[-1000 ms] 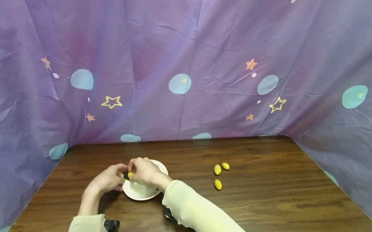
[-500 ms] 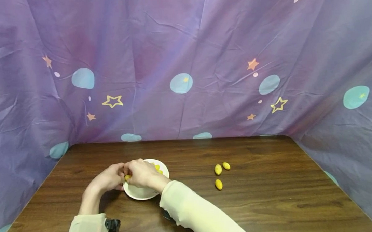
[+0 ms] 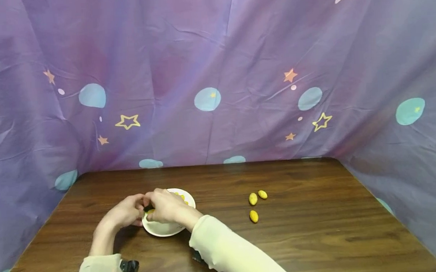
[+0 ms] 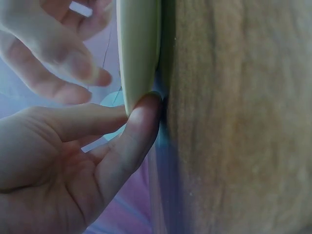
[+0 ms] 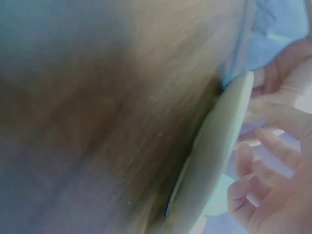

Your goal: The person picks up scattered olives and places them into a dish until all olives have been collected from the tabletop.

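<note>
A white plate (image 3: 165, 230) stands at the left of the table. My left hand (image 3: 125, 213) pinches its left rim; in the left wrist view, the thumb and a finger grip the edge. My right hand (image 3: 168, 205) reaches over the plate with loosely bent fingers. Near its fingertips shows a small yellow oval fruit (image 3: 150, 212), partly covered, beside a dark and green patch on the plate. In the wrist views no fruit is seen between the right fingers. More yellow fruits (image 3: 182, 197) lie on the plate's far side, mostly hidden by the right hand.
On the wooden table (image 3: 314, 220), right of the plate, lie three loose objects: a yellow fruit (image 3: 253, 199), a smaller yellow fruit (image 3: 262, 194) and a nearer yellow fruit (image 3: 254, 216). A purple cloth (image 3: 218, 132) with stars hangs behind the table and along its sides.
My right hand has shifted slightly over the plate, uncovering yellow fruits at the far side. The fruit near its fingertips sits slightly lower. The left hand keeps its hold on the rim.
</note>
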Available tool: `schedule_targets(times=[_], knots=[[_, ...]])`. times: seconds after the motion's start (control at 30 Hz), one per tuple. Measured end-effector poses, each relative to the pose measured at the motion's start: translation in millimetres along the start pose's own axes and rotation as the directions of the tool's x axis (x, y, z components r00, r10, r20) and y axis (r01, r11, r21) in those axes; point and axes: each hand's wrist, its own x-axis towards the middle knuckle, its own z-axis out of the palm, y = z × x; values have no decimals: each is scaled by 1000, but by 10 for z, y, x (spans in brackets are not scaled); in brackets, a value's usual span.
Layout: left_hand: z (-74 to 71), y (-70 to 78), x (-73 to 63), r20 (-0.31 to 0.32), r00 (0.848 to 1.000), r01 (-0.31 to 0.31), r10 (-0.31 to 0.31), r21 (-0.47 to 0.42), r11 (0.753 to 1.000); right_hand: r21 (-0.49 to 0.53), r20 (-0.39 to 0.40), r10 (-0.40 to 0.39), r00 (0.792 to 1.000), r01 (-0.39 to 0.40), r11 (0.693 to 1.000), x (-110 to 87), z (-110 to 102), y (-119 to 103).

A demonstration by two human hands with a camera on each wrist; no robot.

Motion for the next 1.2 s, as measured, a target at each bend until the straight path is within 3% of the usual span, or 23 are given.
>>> schedule_targets(times=[0.2, 0.43, 0.7, 0.9, 1.07, 1.2], knots=[[-6, 7, -3, 0, 1000, 7, -7, 21, 1000, 130, 17, -49, 999, 46, 990, -176, -141, 89], [25, 9, 23, -1, 1000, 15, -15, 33, 999, 349, 4, -34, 999, 30, 936, -394, -398, 297], [47, 35, 53, -6, 1000, 9, -8, 57, 998, 439, -78, 26, 997, 11, 899, -673, -600, 615], [35, 36, 55, -1, 1000, 0, 0, 70, 998, 447, -54, 20, 998, 6, 894, -785, -590, 724], [43, 26, 57, -8, 1000, 29, -29, 77, 997, 450, -50, 19, 999, 6, 893, -833, -567, 776], [45, 18, 52, -13, 1000, 25, -24, 77, 997, 488, -55, 36, 998, -4, 873, -870, -600, 842]])
